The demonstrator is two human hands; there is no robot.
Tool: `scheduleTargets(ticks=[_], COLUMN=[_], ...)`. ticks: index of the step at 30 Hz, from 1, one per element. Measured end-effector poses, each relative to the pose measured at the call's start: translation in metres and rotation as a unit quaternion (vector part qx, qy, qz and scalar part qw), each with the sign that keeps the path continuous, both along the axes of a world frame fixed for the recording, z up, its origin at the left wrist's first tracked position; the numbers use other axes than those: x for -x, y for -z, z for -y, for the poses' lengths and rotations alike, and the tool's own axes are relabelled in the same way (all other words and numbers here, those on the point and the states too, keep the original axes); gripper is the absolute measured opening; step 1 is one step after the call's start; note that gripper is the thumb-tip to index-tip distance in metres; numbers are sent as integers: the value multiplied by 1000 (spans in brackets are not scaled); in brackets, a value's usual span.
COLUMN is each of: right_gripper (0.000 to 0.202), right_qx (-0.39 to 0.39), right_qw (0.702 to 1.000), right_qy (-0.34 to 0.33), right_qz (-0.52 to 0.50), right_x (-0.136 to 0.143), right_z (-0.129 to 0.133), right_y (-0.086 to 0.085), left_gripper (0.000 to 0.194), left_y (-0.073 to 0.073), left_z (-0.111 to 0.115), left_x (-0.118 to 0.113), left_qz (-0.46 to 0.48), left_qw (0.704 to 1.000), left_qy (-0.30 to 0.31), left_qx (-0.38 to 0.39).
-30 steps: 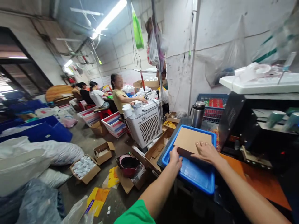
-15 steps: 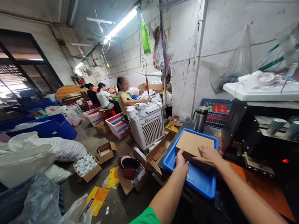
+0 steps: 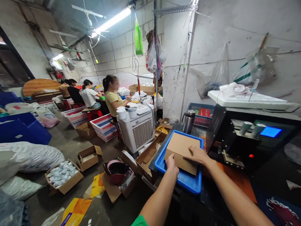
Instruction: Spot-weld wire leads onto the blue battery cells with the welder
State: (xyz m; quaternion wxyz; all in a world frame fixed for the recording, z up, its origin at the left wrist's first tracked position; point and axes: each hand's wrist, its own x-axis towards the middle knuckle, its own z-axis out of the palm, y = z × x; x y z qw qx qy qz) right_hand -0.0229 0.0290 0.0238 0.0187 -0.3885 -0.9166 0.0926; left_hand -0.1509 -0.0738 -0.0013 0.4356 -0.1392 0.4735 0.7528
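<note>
A brown cardboard box (image 3: pixel 180 144) lies in a blue plastic tray (image 3: pixel 199 183) on the dark bench. A cardboard flap slopes down along its near side. My left hand (image 3: pixel 172 164) is closed on the near left corner, some of its fingers hidden from view. At the right, my right hand (image 3: pixel 199 155) holds the box's near edge, fingers on the top and thumb across the flap. The box's inside cannot be seen.
A steel flask (image 3: pixel 189 121) stands behind the tray. To the right is a black machine (image 3: pixel 235 131) with a lit blue screen. An air cooler (image 3: pixel 138 128) and open cartons (image 3: pixel 63 175) are on the left. Several people (image 3: pixel 113 97) sit working beyond.
The view has swung right, bringing the machine's screen into sight. The near side of the box now shows a brown flap, and my right hand has shifted from the top to the near edge.
</note>
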Motion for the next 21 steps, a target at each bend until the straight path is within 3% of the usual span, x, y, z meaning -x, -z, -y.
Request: scheduleTargets(ticks=[3, 5, 8, 10, 11, 13, 14, 16, 18, 21], right_gripper=[63, 65, 72, 66, 59, 45, 39, 30, 25, 25], right_qx=[64, 109, 74, 2, -24, -51, -59, -66, -74, -55], right_qw=[993, 966, 860, 786, 771, 778, 790, 814, 818, 810], right_qy=[28, 84, 198, 216, 211, 191, 180, 152, 173, 275], right_qz=[-95, -220, -464, -579, -601, -597, -583, -556, -543, -515], right_x=[-2, -9, -26, -39, -46, -58, -64, -78, -94, -119], right_z=[1, 9, 37, 69, 88, 129, 151, 193, 230, 277], right_y=[-1, -5, -15, -21, -21, -15, -8, 15, 46, 99], left_gripper=[23, 26, 40, 50, 52, 53, 53, 53, 55, 71], left_y=[-11, -22, -44, -61, -69, -83, -89, -94, -91, -72], left_z=[16, 29, 34, 21, 8, -27, -48, -91, -128, -164], left_x=[-5, -8, -4, 6, 13, 27, 34, 44, 51, 55], left_qz=[-23, -85, -238, -370, -453, -619, -676, -740, -773, -784], left_qw=[998, 991, 952, 903, 864, 749, 696, 622, 573, 527], left_qy=[29, 58, 131, 151, 152, 178, 194, 220, 254, 328], left_qx=[-45, -82, -143, -159, -159, -154, -146, -131, -99, 1])
